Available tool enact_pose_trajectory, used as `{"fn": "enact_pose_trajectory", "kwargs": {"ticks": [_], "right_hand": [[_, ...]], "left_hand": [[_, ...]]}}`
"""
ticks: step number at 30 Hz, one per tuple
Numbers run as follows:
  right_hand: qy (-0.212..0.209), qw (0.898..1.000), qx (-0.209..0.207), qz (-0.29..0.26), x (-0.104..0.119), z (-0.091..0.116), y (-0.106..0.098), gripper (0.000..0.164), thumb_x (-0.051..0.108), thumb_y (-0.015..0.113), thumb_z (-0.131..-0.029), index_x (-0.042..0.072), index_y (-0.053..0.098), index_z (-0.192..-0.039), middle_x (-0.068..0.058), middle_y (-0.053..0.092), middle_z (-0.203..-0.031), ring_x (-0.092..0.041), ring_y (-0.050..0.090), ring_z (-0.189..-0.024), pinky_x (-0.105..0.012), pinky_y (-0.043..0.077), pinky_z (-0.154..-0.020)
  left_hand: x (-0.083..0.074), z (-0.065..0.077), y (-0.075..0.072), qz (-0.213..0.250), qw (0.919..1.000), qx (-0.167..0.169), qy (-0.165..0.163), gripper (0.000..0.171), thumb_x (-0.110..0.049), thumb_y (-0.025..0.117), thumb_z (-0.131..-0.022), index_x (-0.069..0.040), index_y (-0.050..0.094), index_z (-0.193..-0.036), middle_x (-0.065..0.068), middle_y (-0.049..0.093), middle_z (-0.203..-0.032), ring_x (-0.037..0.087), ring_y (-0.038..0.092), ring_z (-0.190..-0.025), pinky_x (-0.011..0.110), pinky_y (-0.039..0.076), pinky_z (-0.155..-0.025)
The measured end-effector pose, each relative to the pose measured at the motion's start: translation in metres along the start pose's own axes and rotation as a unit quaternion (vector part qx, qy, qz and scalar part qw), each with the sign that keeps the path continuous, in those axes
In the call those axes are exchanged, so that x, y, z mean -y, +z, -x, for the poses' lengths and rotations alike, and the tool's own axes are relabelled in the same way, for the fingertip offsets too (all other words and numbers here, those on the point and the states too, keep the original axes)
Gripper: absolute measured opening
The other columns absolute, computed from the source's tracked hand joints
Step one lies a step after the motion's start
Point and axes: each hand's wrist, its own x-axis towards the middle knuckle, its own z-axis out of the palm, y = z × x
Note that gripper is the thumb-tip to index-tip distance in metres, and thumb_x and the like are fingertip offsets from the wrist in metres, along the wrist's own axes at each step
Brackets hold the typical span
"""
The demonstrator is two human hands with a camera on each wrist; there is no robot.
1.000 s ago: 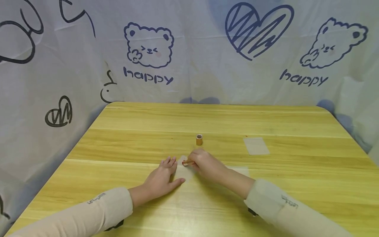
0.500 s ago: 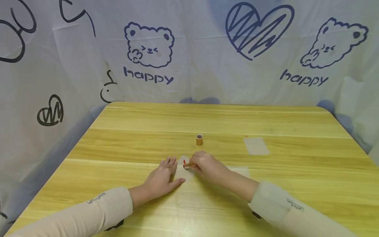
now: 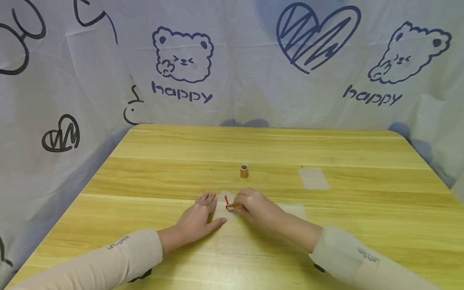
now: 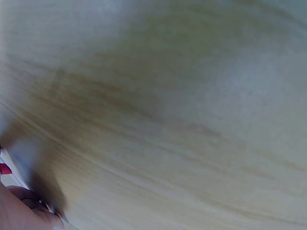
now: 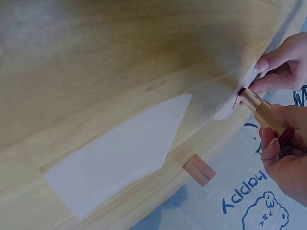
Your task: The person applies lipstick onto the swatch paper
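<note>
My right hand (image 3: 259, 209) pinches a lipstick (image 5: 264, 115) with a gold tube and a dark red tip. The lipstick's tip meets a small pale sheet of paper (image 3: 220, 209), at the lower end of a short red stroke (image 3: 226, 199). On the left side of that sheet rests my left hand (image 3: 197, 217), fingers extended and thumb spread toward the stroke. Beyond the right hand, the gold lipstick cap (image 3: 244, 171) stands upright with its hollow end up. In the left wrist view only part of a hand (image 4: 24, 211) shows at the lower left corner.
A second pale sheet (image 3: 295, 210) lies partly hidden by the right forearm. Farther back on the right is a squarish sheet (image 3: 313, 179), with a tiny red speck by its corner. The wooden table (image 3: 174, 161) ends at a printed cloth backdrop (image 3: 246, 96).
My right hand has moved slightly toward me with the lipstick, and the red stroke on the paper has grown longer. The left hand has stayed in place.
</note>
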Motion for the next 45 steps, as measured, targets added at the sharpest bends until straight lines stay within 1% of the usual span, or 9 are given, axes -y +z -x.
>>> {"fn": "enact_pose_trajectory", "kwargs": {"ticks": [6, 14, 21, 29, 32, 37, 40, 45], "right_hand": [[-0.004, 1.000, 0.001, -0.001, 0.002, 0.003, -0.001, 0.010, -0.005, 0.067, -0.079, 0.000, 0.070, -0.087, -0.007, 0.067, -0.084, -0.016, 0.063, -0.079, -0.015, 0.052, -0.068], [0.007, 1.000, 0.022, -0.008, 0.006, 0.006, -0.005, 0.014, -0.004, 0.067, -0.080, -0.001, 0.070, -0.093, -0.007, 0.066, -0.088, -0.017, 0.062, -0.083, -0.016, 0.052, -0.071], [-0.007, 1.000, 0.021, -0.007, 0.007, 0.007, -0.007, 0.008, -0.005, 0.067, -0.079, -0.001, 0.069, -0.086, -0.006, 0.066, -0.083, -0.015, 0.062, -0.077, -0.015, 0.052, -0.068], [0.002, 0.999, 0.049, -0.009, 0.011, 0.010, -0.009, 0.009, -0.003, 0.067, -0.080, 0.000, 0.069, -0.088, -0.005, 0.066, -0.086, -0.014, 0.062, -0.080, -0.015, 0.052, -0.071], [0.001, 0.998, 0.056, -0.018, 0.011, 0.010, -0.011, 0.009, -0.003, 0.066, -0.081, 0.001, 0.069, -0.088, -0.005, 0.066, -0.087, -0.015, 0.062, -0.082, -0.017, 0.052, -0.073], [0.010, 0.999, 0.047, -0.020, 0.009, 0.010, -0.017, 0.012, -0.003, 0.065, -0.082, 0.000, 0.068, -0.092, -0.007, 0.068, -0.090, -0.017, 0.064, -0.085, -0.021, 0.054, -0.075], [0.023, 0.999, 0.026, -0.012, 0.007, 0.011, -0.022, 0.013, -0.002, 0.066, -0.081, -0.001, 0.066, -0.094, -0.009, 0.068, -0.091, -0.017, 0.064, -0.082, -0.020, 0.054, -0.071], [0.051, 0.998, -0.015, -0.030, 0.000, 0.016, -0.027, 0.014, 0.001, 0.067, -0.082, -0.001, 0.065, -0.096, -0.009, 0.067, -0.091, -0.013, 0.059, -0.078, -0.018, 0.051, -0.065]], "left_hand": [[0.000, 0.000, -0.001, 0.005, 1.0000, 0.000, 0.001, 0.067, -0.041, 0.059, -0.089, 0.010, 0.046, -0.130, 0.025, 0.037, -0.142, 0.040, 0.032, -0.135, 0.051, 0.028, -0.110], [0.000, 0.000, -0.002, 0.007, 1.0000, 0.003, -0.004, 0.067, -0.041, 0.059, -0.089, 0.010, 0.046, -0.130, 0.024, 0.036, -0.143, 0.039, 0.031, -0.135, 0.050, 0.028, -0.110], [0.000, 0.000, -0.002, 0.004, 1.0000, 0.002, -0.005, 0.067, -0.041, 0.059, -0.089, 0.009, 0.046, -0.130, 0.023, 0.037, -0.143, 0.039, 0.031, -0.135, 0.049, 0.028, -0.111], [-0.001, 0.001, -0.002, 0.009, 1.0000, 0.000, -0.004, 0.068, -0.043, 0.059, -0.089, 0.009, 0.046, -0.130, 0.023, 0.036, -0.143, 0.039, 0.031, -0.135, 0.050, 0.027, -0.111], [-0.001, 0.001, -0.001, 0.010, 0.9999, 0.000, -0.003, 0.068, -0.043, 0.059, -0.089, 0.009, 0.047, -0.130, 0.023, 0.036, -0.143, 0.039, 0.031, -0.135, 0.050, 0.027, -0.111], [-0.001, 0.001, -0.001, 0.009, 1.0000, -0.002, -0.001, 0.067, -0.041, 0.059, -0.089, 0.010, 0.047, -0.129, 0.024, 0.037, -0.142, 0.040, 0.031, -0.135, 0.051, 0.028, -0.110], [-0.001, 0.001, -0.001, 0.011, 0.9999, -0.004, 0.002, 0.066, -0.040, 0.060, -0.088, 0.011, 0.047, -0.129, 0.025, 0.038, -0.141, 0.040, 0.032, -0.134, 0.052, 0.028, -0.110], [0.000, 0.001, -0.001, 0.011, 0.9999, 0.000, 0.002, 0.067, -0.041, 0.059, -0.089, 0.010, 0.046, -0.130, 0.024, 0.037, -0.142, 0.040, 0.030, -0.135, 0.052, 0.027, -0.110]]}}
